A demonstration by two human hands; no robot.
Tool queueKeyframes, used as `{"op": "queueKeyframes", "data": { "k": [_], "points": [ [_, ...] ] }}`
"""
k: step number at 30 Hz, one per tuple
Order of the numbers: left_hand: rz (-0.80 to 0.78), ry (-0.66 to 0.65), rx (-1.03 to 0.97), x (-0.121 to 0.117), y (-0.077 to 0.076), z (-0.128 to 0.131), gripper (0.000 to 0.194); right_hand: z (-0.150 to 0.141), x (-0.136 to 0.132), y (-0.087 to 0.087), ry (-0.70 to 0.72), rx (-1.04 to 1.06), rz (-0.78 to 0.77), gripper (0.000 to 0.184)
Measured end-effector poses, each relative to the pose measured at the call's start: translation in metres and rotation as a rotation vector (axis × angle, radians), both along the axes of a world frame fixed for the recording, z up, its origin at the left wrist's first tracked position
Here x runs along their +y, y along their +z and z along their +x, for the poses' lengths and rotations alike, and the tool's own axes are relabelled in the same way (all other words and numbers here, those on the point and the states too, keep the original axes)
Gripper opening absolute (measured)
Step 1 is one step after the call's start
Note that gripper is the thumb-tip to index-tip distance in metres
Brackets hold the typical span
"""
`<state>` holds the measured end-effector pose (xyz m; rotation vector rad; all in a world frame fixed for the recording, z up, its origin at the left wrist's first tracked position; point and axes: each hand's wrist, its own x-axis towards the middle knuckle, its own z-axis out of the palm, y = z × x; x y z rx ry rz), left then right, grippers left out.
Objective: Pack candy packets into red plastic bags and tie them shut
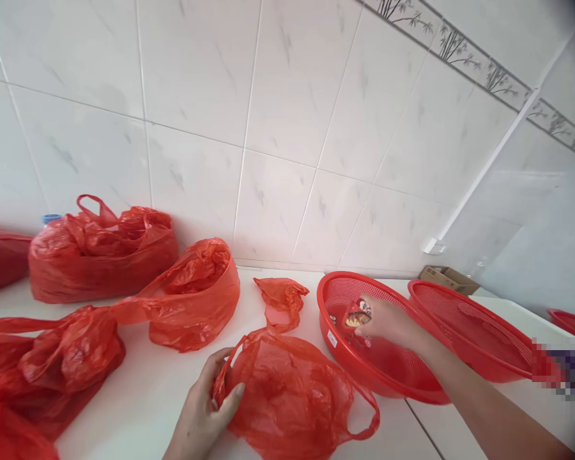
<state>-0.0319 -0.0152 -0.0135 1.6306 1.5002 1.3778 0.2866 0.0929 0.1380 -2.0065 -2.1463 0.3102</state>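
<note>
My left hand [209, 397] is closed on the handle side of a red plastic bag [287, 390], thumb in front. The bag lies on the white table, its other handle loop out to the right. My right hand [381, 322] reaches into a red mesh basket [347, 358], its fingers closed on a small printed snack packet [357, 318] with a food picture on it. Part of the packet and most of the fingertips are hidden. A few more small packets show in the basket around the hand.
Several filled red bags [103, 262] stand at the left against the tiled wall. A crumpled red bag [282, 300] lies beyond the held one. Another red basket [469, 319] sits at the right, before a cardboard box [448, 279]. A blurred patch covers the right edge.
</note>
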Motion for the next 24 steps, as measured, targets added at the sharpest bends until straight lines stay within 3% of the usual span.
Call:
{"op": "queueKeyframes", "data": {
  "k": [2, 5, 9, 11, 13, 15, 17, 18, 20, 24],
  "points": [
    [-0.009, 0.005, -0.004, -0.002, 0.002, 0.002, 0.039, -0.019, -0.02, 0.014, 0.06, 0.031, 0.07, 0.027],
    [-0.014, 0.007, -0.013, -0.002, 0.0, 0.002, 0.04, -0.059, -0.055, 0.016, 0.33, 0.131, 0.132, 0.03],
    [0.023, 0.049, -0.036, 0.001, -0.01, 0.0, 0.043, -0.106, -0.077, -0.024, 0.669, 0.011, 0.147, 0.035],
    [0.021, 0.047, -0.072, 0.002, -0.012, 0.001, 0.041, -0.118, -0.075, -0.043, 0.735, -0.08, 0.175, 0.041],
    [-0.011, 0.013, -0.143, 0.001, -0.01, 0.003, 0.038, -0.12, -0.069, -0.049, 0.756, -0.079, 0.189, 0.05],
    [-0.054, -0.014, -0.205, 0.0, -0.007, 0.006, 0.038, -0.112, -0.058, -0.039, 0.67, 0.026, 0.2, 0.051],
    [-0.086, -0.015, -0.217, 0.0, -0.005, 0.007, 0.04, -0.093, -0.041, -0.021, 0.461, 0.127, 0.23, 0.032],
    [-0.091, -0.01, -0.209, 0.0, -0.004, 0.007, 0.04, -0.08, -0.029, -0.012, 0.331, 0.138, 0.254, 0.02],
    [-0.091, 0.002, -0.197, 0.002, -0.004, 0.006, 0.042, -0.051, -0.003, -0.001, 0.128, 0.018, 0.248, 0.02],
    [-0.106, 0.004, -0.224, 0.008, -0.008, 0.005, 0.046, 0.005, 0.04, -0.01, -0.076, -0.048, 0.133, 0.017]
  ]
}}
